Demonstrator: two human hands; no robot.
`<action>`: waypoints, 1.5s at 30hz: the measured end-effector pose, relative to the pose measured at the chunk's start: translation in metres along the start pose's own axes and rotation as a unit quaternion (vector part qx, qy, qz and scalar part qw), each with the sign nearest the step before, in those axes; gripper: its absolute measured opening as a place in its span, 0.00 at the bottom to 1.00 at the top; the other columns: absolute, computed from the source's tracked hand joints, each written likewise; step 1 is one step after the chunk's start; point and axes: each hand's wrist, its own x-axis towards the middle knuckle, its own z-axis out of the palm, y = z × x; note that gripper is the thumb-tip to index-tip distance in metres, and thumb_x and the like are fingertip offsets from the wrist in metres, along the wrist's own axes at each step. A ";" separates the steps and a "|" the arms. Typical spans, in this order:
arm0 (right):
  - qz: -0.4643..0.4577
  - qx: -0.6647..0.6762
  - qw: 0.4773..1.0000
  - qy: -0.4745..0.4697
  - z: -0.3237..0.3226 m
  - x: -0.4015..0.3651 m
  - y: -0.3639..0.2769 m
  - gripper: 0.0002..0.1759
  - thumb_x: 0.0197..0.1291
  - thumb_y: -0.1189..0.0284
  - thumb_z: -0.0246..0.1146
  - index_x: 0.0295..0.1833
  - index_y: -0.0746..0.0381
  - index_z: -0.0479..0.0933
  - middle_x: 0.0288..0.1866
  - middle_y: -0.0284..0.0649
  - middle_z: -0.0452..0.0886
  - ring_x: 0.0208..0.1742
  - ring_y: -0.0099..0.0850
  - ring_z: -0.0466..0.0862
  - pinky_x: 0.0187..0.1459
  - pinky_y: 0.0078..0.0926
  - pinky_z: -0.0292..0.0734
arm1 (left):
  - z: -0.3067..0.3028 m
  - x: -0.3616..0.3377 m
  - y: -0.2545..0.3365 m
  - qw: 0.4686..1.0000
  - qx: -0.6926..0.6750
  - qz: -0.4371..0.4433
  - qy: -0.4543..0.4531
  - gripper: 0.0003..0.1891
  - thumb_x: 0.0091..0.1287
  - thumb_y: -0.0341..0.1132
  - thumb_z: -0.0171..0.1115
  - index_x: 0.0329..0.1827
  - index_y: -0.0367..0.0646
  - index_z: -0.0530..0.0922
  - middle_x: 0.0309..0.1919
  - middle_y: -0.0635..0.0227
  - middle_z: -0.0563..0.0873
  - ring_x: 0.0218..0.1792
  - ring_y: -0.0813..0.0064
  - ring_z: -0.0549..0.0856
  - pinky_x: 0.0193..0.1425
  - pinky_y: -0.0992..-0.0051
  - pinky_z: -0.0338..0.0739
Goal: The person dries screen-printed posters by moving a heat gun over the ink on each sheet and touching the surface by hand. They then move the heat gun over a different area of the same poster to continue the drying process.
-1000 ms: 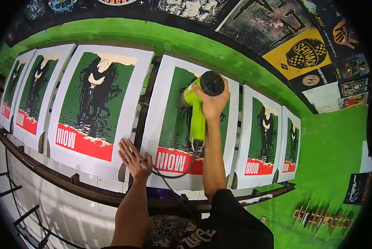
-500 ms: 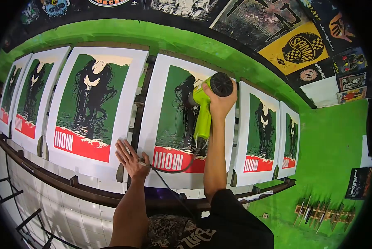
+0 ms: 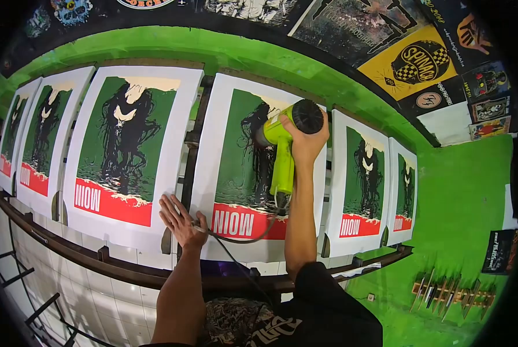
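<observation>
My right hand [image 3: 311, 139] grips a lime-green heat gun [image 3: 282, 165] round its body, just by the black vented back end. The gun's nozzle points left over the dark figure on a printed panel [image 3: 204, 191], whose print is green, black, cream and red with the word MOIN. My left hand [image 3: 184, 224] lies with fingers spread at the lower right corner of the neighbouring printed panel [image 3: 175, 139]. The gun's dark cord [image 3: 236, 240] loops from the handle past my left thumb and down toward my body.
More panels with the same print stand in a row to the left [image 3: 48, 133] and right [image 3: 360, 185]. A dark metal rail [image 3: 108, 267] runs along their near edge. Posters [image 3: 415, 61] cover the far wall; a rack of squeegee-like tools [image 3: 452, 295] hangs at right.
The heat gun has shifted slightly left and its body has tilted a little, my right hand moving with it. My left hand stays at the panel's corner. The view has moved slightly.
</observation>
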 end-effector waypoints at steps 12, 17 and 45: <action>0.036 0.002 0.999 0.021 0.002 -0.012 0.002 0.33 0.42 0.77 0.86 0.54 0.66 0.78 0.47 0.39 0.85 0.46 0.29 0.86 0.55 0.29 0.82 | -0.003 0.000 0.002 1.000 -0.005 -0.001 -0.006 0.51 0.67 0.46 0.54 0.87 0.32 0.40 0.87 0.43 0.41 0.88 0.49 0.38 0.89 0.48 0.31; 0.038 0.004 0.999 0.004 0.002 -0.011 0.002 0.33 0.42 0.76 0.87 0.54 0.66 0.78 0.47 0.38 0.85 0.46 0.29 0.86 0.55 0.29 0.82 | -0.001 -0.001 0.000 1.000 0.004 0.003 -0.003 0.50 0.68 0.46 0.54 0.87 0.31 0.40 0.87 0.43 0.41 0.88 0.49 0.38 0.89 0.48 0.31; 0.049 0.019 0.999 0.000 -0.017 -0.013 -0.004 0.32 0.44 0.79 0.85 0.55 0.67 0.78 0.46 0.38 0.86 0.46 0.27 0.85 0.54 0.27 0.82 | 0.001 -0.001 -0.001 1.000 -0.003 0.013 0.011 0.50 0.68 0.45 0.55 0.87 0.31 0.41 0.87 0.41 0.42 0.88 0.47 0.39 0.89 0.47 0.32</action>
